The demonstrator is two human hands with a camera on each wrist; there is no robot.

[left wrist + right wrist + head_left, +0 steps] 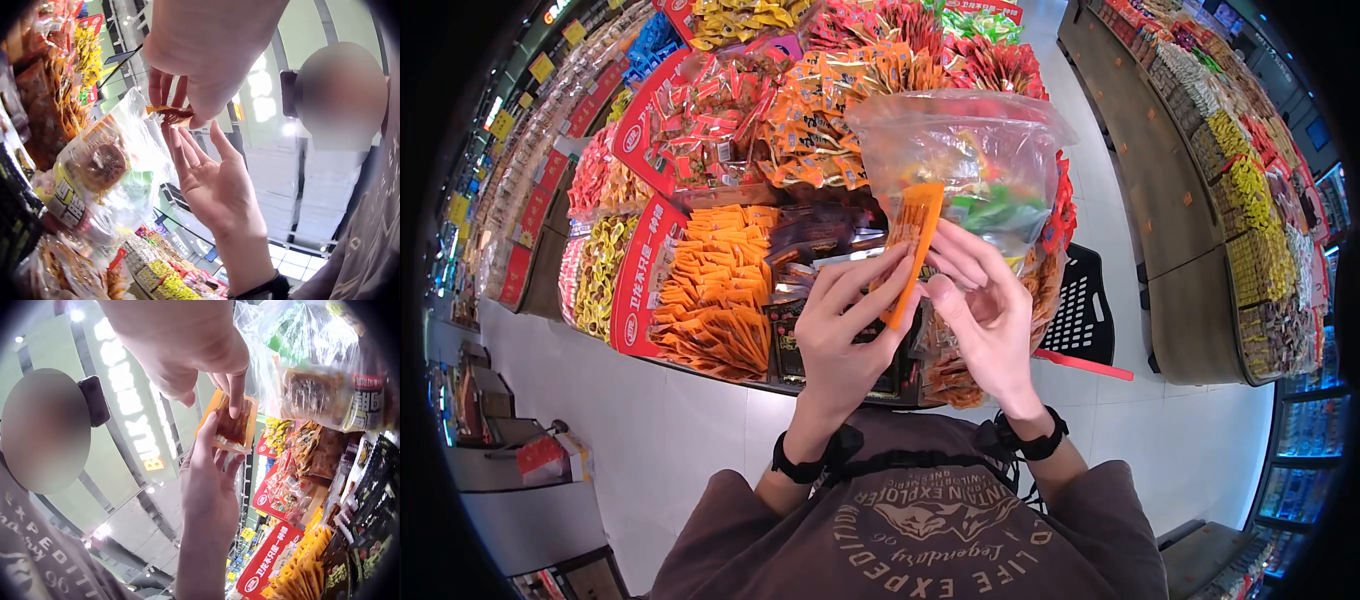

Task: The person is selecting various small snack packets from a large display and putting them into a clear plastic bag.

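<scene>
An orange snack packet (916, 225) is held upright before the chest, above the display. The left hand (855, 310) pinches it between thumb and fingers from the left. The right hand (990, 300) is at its right side, palm partly turned up; in the right wrist view a finger of the right hand (194, 356) lies on the packet's clear face (234, 425), over reddish-brown contents. A clear plastic bag (970, 150) with colourful packets inside is just behind the hands; how it is supported cannot be told.
Orange packets (715, 290) and dark packets (800, 335) fill the near compartments, with red sign boards (640, 280) at the left. A black basket (1082, 305) with a red handle is right of the display. Another snack counter (1200, 300) stands across the aisle floor (1110, 420).
</scene>
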